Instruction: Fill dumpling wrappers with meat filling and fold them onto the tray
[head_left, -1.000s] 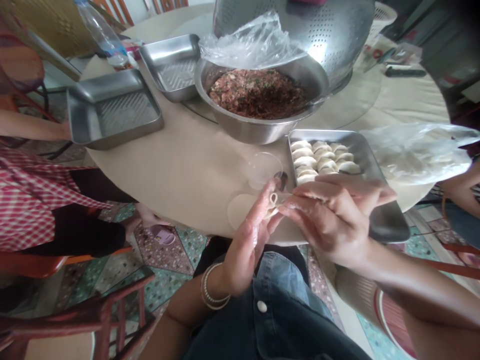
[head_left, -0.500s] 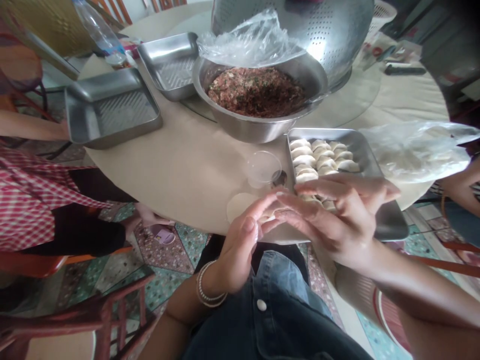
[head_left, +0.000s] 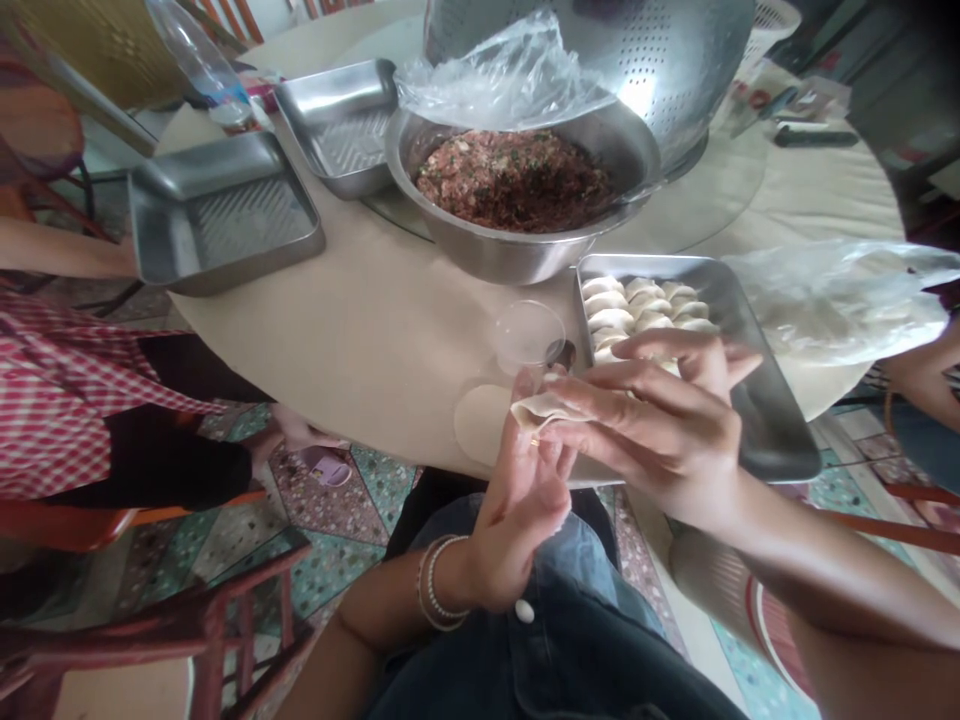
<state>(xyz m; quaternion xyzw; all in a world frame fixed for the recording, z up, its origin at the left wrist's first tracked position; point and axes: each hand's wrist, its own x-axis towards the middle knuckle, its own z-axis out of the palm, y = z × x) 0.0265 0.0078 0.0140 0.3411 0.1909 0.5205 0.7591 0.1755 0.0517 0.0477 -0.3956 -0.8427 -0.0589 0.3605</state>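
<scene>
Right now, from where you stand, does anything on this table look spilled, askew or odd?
I see no spill or damage. The crumpled clear plastic over the far rim of the steel bowl looks oddest, because it leaves the meat filling exposed. A lone dough wrapper lies flat near the edge of the table.

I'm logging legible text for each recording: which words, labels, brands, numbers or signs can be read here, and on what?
None can be read.
Plastic bottle, blue band: too blurred to tell any lettering.
Purple slipper, pale patch: too small to tell whether it is writing.
Plastic packaging at the table's far right: too blurred.
Steel mixing bowl and dumpling tray: no lettering shows.
</scene>
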